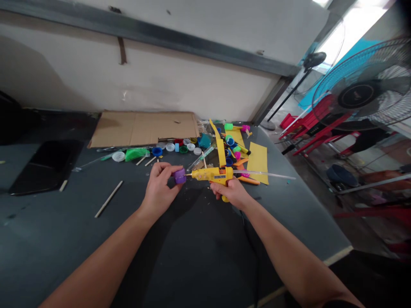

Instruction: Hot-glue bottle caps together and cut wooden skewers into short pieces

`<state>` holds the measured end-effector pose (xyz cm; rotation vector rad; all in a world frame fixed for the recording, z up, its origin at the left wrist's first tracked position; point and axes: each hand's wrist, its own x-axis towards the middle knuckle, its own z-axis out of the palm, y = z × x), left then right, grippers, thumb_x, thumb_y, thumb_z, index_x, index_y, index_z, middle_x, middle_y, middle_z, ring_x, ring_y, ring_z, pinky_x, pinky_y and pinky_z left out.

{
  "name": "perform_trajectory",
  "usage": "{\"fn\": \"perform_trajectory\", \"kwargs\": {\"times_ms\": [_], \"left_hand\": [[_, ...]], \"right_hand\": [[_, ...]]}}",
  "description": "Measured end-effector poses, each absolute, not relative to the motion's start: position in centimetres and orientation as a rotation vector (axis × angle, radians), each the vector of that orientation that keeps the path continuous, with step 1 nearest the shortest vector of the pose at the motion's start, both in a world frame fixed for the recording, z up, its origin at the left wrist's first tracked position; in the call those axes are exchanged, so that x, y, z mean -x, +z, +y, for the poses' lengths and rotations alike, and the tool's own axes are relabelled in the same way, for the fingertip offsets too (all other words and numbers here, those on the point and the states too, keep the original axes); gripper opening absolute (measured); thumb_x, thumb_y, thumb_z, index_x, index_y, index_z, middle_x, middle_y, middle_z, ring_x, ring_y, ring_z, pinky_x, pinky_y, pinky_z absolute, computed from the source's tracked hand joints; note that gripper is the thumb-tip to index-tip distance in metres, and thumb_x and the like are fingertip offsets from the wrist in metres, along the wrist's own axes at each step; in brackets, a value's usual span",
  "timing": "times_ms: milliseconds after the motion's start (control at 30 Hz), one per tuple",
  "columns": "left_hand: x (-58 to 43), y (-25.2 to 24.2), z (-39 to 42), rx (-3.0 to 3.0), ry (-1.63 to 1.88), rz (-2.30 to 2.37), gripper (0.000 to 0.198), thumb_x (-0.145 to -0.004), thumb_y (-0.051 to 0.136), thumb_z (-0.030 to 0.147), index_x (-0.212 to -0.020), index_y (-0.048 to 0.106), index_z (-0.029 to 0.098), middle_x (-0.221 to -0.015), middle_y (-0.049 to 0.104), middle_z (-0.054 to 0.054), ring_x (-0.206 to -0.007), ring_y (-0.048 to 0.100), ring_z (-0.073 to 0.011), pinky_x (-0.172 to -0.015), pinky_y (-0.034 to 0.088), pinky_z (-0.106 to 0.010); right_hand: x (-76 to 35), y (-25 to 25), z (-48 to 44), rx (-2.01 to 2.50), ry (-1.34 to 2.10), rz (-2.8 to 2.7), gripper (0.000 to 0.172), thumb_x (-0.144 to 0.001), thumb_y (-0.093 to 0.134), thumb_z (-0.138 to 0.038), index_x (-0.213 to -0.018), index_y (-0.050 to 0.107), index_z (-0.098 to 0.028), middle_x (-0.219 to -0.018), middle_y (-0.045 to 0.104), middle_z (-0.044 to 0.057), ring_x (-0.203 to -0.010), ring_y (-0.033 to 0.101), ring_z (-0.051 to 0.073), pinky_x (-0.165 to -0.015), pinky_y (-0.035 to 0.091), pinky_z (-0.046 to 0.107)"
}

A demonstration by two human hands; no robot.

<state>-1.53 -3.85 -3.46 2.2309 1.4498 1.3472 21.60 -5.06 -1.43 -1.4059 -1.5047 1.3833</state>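
Note:
My left hand [161, 187] is closed around a purple bottle cap [180, 176], thumb below and fingers above, over the dark table. In my right hand [233, 191] is a yellow hot glue gun [212, 173], gripped by its handle. Its metal nozzle points left and meets the cap's right side; whether it touches I cannot tell. A long clear glue stick [269, 174] juts from the back of the gun. The gun's black cord [248, 235] runs down past my right forearm.
Behind my hands lie a cardboard sheet [144, 127], several bottle caps [157, 151], yellow paper [258, 160] and a green wrapper [136, 154]. A thin stick [109, 199] and a dark phone-like slab [45, 167] lie at left. A fan [359, 94] stands beyond the table's right edge.

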Motion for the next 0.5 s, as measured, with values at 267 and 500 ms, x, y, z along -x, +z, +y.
{"fn": "perform_trajectory", "kwargs": {"times_ms": [267, 500], "left_hand": [[1.49, -3.58, -3.78, -2.221, 1.337, 1.458, 0.033, -0.074, 0.066, 0.01, -0.104, 0.063, 0.022, -0.096, 0.051, -0.004, -0.094, 0.054, -0.0202, -0.082, 0.051, -0.037], [1.43, -3.66, -3.78, -2.221, 1.316, 1.475, 0.032, -0.074, 0.065, 0.011, -0.104, 0.063, 0.022, -0.097, 0.05, -0.005, -0.095, 0.053, -0.0213, -0.083, 0.051, -0.039]], "right_hand": [[-21.17, -1.14, -5.29, 1.414, 1.408, -1.506, 0.028, -0.07, 0.067, -0.043, -0.067, 0.059, -0.017, -0.061, 0.056, 0.0, -0.049, 0.053, 0.01, -0.049, 0.047, 0.025], [-21.18, -1.23, -5.24, 1.417, 1.419, -1.502, 0.027, -0.069, 0.068, -0.043, -0.067, 0.059, -0.018, -0.06, 0.056, 0.0, -0.048, 0.052, 0.01, -0.048, 0.046, 0.024]]}}
